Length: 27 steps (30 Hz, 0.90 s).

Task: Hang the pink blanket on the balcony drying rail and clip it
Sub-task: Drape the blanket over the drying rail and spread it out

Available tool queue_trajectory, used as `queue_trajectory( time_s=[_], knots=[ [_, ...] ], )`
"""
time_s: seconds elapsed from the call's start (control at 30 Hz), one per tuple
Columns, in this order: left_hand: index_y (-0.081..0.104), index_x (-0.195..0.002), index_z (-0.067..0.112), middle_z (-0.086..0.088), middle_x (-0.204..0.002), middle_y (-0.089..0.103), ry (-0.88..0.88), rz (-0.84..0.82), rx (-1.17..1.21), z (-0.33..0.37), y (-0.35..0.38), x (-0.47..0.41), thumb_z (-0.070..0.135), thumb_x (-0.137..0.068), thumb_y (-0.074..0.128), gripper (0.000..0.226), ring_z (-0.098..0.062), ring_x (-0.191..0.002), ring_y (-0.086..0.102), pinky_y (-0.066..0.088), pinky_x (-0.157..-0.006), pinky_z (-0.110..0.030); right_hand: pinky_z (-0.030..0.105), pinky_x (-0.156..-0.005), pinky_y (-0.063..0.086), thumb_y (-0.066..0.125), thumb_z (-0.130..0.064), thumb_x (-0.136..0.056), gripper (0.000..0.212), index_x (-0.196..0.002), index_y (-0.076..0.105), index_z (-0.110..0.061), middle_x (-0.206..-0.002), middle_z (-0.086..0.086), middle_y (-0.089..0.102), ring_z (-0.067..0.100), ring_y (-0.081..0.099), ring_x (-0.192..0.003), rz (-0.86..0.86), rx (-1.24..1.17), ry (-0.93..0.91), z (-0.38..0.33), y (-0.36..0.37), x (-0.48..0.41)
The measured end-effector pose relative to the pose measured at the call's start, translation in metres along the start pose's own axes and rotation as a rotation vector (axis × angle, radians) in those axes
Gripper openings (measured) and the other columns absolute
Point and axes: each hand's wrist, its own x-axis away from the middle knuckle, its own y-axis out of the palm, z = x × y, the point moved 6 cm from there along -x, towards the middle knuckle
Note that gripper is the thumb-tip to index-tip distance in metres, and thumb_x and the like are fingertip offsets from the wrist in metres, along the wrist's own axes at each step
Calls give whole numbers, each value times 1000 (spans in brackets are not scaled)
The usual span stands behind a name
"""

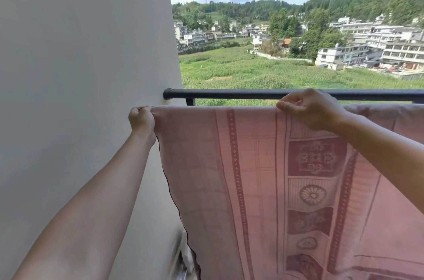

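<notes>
One pink blanket (252, 176), one rail (229, 93), one wall (80, 50), two hands.
Left hand (141, 119) and right hand (309, 108) each pinch the pink blanket; the rail lies just beyond the fingers (288, 105).

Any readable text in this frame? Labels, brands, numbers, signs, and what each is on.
None: no legible text anywhere in this view.
pink blanket: woven flower and diamond motifs only, no label showing.
dark panel on the blanket: ornamental figures, not readable as lettering.
buildings in the distance: any signs are too small to read.
rail and wall: no markings visible.
</notes>
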Motion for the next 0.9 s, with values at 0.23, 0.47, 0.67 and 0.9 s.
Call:
queue_trajectory(
  time_s=[0.23, 0.47, 0.67, 0.9],
  knots=[
    [58, -104, 12, -10, -112, 58, 883, -6, -744, 42, 41, 74, 21, -89, 55, 17, -28, -107, 52, 38, -95, -42, 46, -89, 53, 67, -45, -85, 45, -118, 67, -15, -115, 5, 69, 24, 65, -101, -35, -107, 69, 28, -18, 8],
    [48, -122, 18, -3, -121, 56, 197, -13, -473, -47, -1, 44, 53, -75, 69, 62, -23, -108, 58, 48, -94, -41, 34, -82, 51, 67, -51, -84, 37, -112, 71, -27, -98, 0, 72, 19, 66, -92, 129, -69, 20, 24, -7, 15],
    [55, -64, 9, 0, -62, 52, 48, 14, -367, -83, -31, 35, 18, -73, 69, 20, -20, -58, 46, 40, -55, -26, 39, -78, 56, 73, -44, -82, 34, -106, 74, -21, -87, -1, 71, 15, 67, -80, 190, -111, -6, 19, -9, 2],
    [57, -76, 4, -3, -66, 54, 292, 64, -588, -64, -54, 14, 12, -83, 61, 12, -25, -68, 52, 49, -69, -38, 36, -76, 56, 69, -29, -88, 21, -101, 76, -15, -88, 0, 72, 19, 67, -80, 311, -39, -58, -1, -10, -9]
  ],
)
